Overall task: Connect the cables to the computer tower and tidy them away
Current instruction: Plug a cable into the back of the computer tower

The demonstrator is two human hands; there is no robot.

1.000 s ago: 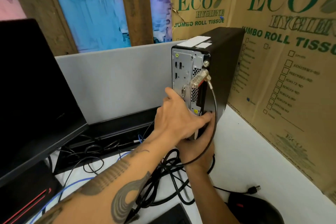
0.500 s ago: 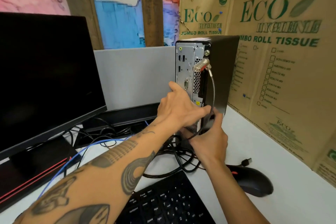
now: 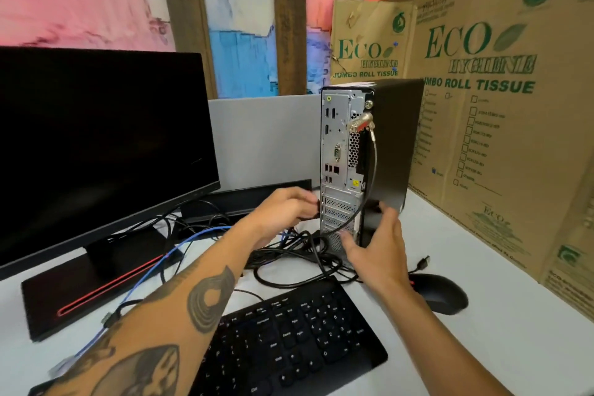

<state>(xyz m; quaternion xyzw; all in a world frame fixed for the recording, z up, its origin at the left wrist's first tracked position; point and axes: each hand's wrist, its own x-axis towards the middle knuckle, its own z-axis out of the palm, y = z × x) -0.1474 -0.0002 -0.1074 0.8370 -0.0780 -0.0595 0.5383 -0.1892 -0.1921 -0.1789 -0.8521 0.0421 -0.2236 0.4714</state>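
The black computer tower (image 3: 397,145) stands upright on the white desk, its silver rear panel (image 3: 336,145) facing me. A silver lock (image 3: 360,123) hangs from the panel with a grey cable running down. My left hand (image 3: 284,212) is just left of the panel's lower part, fingers curled round a black cable plug (image 3: 316,206). My right hand (image 3: 376,247) rests with straight fingers against the tower's bottom rear corner, thumb up on its side. A tangle of black cables (image 3: 289,255) lies below the hands. A blue cable (image 3: 151,273) runs left past the monitor base.
A black monitor (image 3: 96,145) stands at the left, a black keyboard (image 3: 289,337) lies in front and a black mouse (image 3: 442,294) to the right. A loose USB plug (image 3: 425,262) lies near the mouse. Cardboard boxes (image 3: 501,138) wall off the right side.
My left hand has come off the rear panel and moved left, now gripping a black plug. My right hand has shifted to the tower's lower corner. The view has pulled back.
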